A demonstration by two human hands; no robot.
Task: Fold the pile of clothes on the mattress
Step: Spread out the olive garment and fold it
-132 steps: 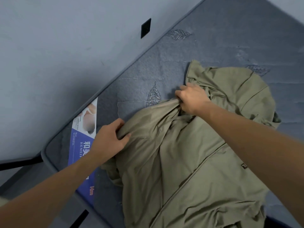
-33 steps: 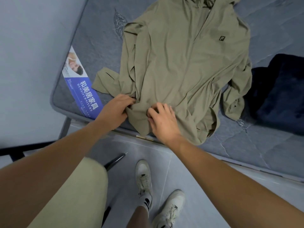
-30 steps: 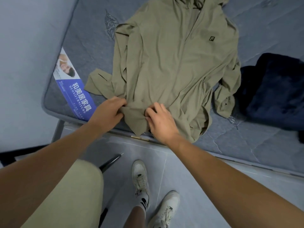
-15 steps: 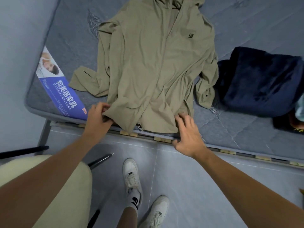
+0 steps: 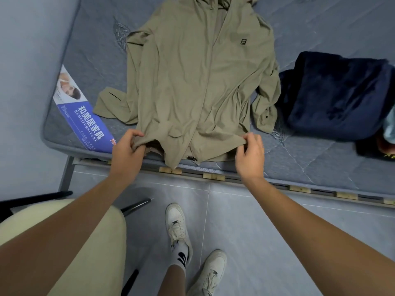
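At the far left a cream upholstered chair seat point(image 5: 64, 242) with black legs stands on the grey tiled floor point(image 5: 245, 221), partly behind the left forearm. Beyond it, the grey quilted mattress point(image 5: 320, 163) lies on a slatted bed frame point(image 5: 213, 176), and a blue and white printed label point(image 5: 85, 120) with Chinese characters sits on the mattress's near left corner.

The left hand point(image 5: 126, 152) grips the lower left corner of the hem of an olive-green zip-front hooded jacket point(image 5: 198, 86), its fingers curled round a bunch of fabric with the thumb on top. The jacket lies front side up on the mattress, hood away from the person, hem at the near edge and hanging slightly over it; its left sleeve is crumpled out toward the label. A small dark square logo point(image 5: 243, 41) shows on the chest.

The right hand point(image 5: 251, 154) pinches the hem's lower right corner between thumb and forefinger, the other fingers loosely curled. The jacket's other sleeve is bunched just beside a dark navy fleece garment point(image 5: 333, 97), which lies heaped on the mattress to the right. At the right edge more clothing is partly visible, too cropped to identify.

Below, two off-white sneakers point(image 5: 177, 227) stand on the tiles.
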